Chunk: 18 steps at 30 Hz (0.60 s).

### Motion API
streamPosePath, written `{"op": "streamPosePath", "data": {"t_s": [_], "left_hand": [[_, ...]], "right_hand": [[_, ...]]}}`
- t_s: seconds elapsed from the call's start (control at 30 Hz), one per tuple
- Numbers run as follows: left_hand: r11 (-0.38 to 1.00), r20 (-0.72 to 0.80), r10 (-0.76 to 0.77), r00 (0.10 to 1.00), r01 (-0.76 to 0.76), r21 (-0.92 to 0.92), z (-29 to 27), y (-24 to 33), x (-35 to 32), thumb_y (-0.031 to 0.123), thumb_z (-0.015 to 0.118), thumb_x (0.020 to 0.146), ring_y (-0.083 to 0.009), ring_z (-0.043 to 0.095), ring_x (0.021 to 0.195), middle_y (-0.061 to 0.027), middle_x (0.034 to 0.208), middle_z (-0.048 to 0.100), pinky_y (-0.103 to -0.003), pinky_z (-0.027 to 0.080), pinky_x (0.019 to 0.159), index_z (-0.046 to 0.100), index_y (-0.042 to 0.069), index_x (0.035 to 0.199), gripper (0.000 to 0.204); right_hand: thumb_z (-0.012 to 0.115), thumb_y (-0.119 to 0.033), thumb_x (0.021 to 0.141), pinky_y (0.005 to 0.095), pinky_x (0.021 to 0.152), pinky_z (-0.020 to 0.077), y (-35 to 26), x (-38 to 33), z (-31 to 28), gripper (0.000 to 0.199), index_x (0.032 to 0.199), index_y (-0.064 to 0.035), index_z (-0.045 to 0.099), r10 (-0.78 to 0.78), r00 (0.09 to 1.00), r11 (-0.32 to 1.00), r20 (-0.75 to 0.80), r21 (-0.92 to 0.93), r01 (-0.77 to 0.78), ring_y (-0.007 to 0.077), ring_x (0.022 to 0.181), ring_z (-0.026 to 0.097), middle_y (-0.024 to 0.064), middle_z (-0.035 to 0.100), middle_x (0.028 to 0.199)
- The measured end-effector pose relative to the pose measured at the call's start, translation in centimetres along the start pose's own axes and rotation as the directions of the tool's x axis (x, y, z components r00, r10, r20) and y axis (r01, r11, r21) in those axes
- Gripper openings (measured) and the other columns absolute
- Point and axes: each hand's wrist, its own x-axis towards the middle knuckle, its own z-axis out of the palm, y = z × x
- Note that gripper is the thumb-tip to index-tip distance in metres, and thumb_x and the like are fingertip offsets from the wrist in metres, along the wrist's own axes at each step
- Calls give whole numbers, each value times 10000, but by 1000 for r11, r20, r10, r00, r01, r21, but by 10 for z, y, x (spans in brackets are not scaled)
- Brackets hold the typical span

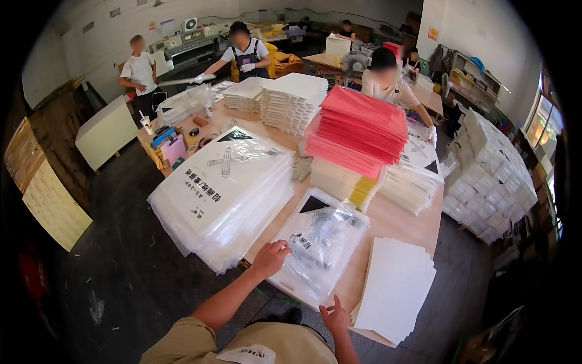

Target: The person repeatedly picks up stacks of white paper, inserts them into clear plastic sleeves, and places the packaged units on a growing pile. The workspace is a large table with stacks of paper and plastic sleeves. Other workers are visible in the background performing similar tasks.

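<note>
A flat pack of paper in a clear plastic bag (330, 258), printed in black, lies in front of me at the table's near edge. My left hand (270, 259) is at the pack's left side, its fingers curled and closed on the plastic bag's edge. By the pack's lower right corner is my right hand (335, 316), fingers apart and holding nothing. Glare and wrinkles cover part of the plastic. Just right of that hand sits a stack of plain white sheets (394, 285), slightly fanned. A tall pile of bagged paper packs (224, 188) stands to the left.
Beyond the pack, red plastic folders (364, 124) rise in a high pile beside white paper stacks (294, 97). Grey gloves (301, 164) lie between piles. Small tools, tape and a cup (146, 124) occupy the table's far left. Several people work or stand around; wrapped bundles (491, 176) fill the right.
</note>
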Motion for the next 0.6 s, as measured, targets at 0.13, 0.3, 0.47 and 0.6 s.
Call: {"op": "streamPosePath", "data": {"t_s": [0.13,0.3,0.47,0.6], "left_hand": [[998,92,-25,995,30,-58,20,-24,-23,34,606,780,-262,624,993,-80,1159,603,-390,486,886,676,98,1064,300],[990,248,-102,963,123,-68,-17,1,-50,53,680,775,-370,411,1322,-174,1441,431,-473,320,1107,486,85,1389,645],[970,141,40,989,-5,-243,-48,71,-66,22,703,747,-376,447,1280,-152,1357,501,-470,346,1077,562,77,1287,561],[775,324,97,941,133,-618,15,133,-85,32,724,791,-284,609,1085,-143,1166,617,-358,483,945,627,27,1161,383]], "right_hand": [[720,-407,822,456,646,542,21,-46,22,625,1321,-77,539,60,997,997,45,38,-62,317,715,692,76,724,855],[699,-304,857,415,676,546,32,-106,-31,443,1229,-78,616,279,960,960,-14,17,-279,318,732,686,106,716,854],[696,-170,857,353,670,538,102,-124,-73,292,1115,-35,670,312,880,950,-358,91,-300,274,741,688,137,702,836],[701,-105,822,436,834,503,156,-115,-110,199,1004,-24,686,100,812,971,-575,-122,-206,354,920,626,154,680,945]]}}
